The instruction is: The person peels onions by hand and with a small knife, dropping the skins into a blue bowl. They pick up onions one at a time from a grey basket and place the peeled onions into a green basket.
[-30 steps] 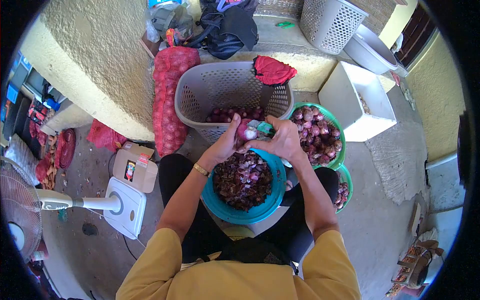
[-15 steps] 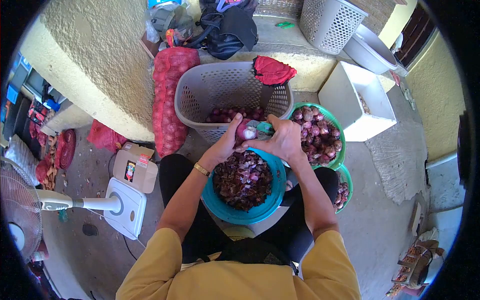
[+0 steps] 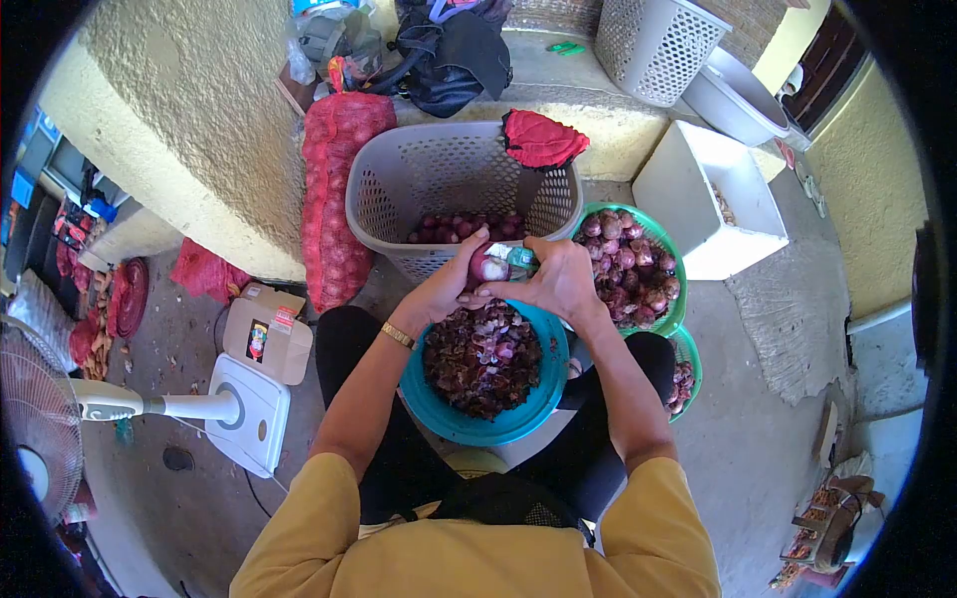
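Observation:
My left hand [image 3: 444,287] is closed around a red onion [image 3: 492,270] whose pale cut end faces to the right. My right hand [image 3: 558,279] grips a small knife [image 3: 519,257] with a green handle, its short blade at the onion's upper side. The right thumb reaches across below the onion. Under both hands stands a blue basin [image 3: 478,431] filled with dry onion skins [image 3: 482,369]. Just beyond them, a grey perforated basket [image 3: 389,184] holds peeled-looking purple onions [image 3: 464,227] at its bottom.
To the right, a green basket [image 3: 681,261] is heaped with unpeeled onions, with another green basket [image 3: 695,349] partly beneath it. A red mesh sack [image 3: 337,199] lies left of the grey basket. A white box [image 3: 713,199] stands at right, a fan [image 3: 110,399] at left.
The knife has turned slightly in my right hand, so its blade and green handle show more plainly above the onion. Both hands otherwise stay nearly in place.

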`<state>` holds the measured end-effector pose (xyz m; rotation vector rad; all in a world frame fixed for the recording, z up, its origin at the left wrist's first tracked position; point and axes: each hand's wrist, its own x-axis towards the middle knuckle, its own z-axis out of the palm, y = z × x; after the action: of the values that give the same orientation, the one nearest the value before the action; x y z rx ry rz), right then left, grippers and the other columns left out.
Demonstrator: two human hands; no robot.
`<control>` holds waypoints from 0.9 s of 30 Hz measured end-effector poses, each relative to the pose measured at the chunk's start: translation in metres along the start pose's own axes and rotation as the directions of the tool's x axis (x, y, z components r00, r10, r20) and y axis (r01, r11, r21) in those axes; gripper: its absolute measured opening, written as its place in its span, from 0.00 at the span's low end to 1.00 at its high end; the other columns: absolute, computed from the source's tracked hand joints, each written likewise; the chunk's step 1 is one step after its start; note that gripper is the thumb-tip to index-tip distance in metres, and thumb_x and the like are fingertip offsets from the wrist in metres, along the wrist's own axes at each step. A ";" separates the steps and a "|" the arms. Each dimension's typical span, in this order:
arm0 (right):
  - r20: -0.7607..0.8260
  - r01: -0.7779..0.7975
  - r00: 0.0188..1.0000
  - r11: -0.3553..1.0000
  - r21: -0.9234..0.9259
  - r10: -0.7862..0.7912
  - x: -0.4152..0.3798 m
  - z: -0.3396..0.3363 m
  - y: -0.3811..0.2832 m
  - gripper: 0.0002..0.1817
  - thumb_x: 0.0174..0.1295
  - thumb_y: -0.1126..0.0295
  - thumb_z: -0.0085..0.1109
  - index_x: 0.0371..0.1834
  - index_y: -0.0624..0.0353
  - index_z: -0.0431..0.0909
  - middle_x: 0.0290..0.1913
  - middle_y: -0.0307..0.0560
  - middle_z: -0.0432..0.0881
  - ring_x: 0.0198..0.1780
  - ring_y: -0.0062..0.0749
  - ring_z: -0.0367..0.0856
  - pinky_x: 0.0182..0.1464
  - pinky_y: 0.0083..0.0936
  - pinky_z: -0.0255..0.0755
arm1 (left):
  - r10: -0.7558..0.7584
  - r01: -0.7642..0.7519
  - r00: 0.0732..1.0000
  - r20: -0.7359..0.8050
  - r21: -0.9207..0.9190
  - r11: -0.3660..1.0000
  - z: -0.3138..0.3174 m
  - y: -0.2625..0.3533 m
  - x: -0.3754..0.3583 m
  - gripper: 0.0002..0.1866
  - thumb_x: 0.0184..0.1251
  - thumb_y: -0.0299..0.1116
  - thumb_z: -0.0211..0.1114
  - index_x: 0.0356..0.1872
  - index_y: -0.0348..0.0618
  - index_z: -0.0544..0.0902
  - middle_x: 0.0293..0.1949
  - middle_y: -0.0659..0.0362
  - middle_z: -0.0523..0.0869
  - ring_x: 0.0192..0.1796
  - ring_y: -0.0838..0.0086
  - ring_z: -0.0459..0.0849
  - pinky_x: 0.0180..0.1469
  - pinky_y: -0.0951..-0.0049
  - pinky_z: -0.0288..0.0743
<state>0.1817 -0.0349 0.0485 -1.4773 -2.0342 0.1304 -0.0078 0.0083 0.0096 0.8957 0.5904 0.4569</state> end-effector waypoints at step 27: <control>0.011 -0.033 0.999 0.999 0.043 0.032 -0.001 0.013 0.007 0.33 0.35 0.38 0.78 0.33 0.57 0.87 0.21 0.50 0.82 0.22 0.43 0.83 0.28 0.35 0.76 | 0.070 -0.077 0.977 -0.202 -0.026 0.997 0.011 -0.002 0.009 0.34 0.69 0.70 0.43 0.25 0.49 0.74 0.12 0.70 0.63 0.11 0.83 0.55 0.16 0.79 0.45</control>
<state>0.1808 -0.0294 0.0344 -1.4865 -2.0035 0.1938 0.0060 0.0062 0.0105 0.8470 0.7334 0.6278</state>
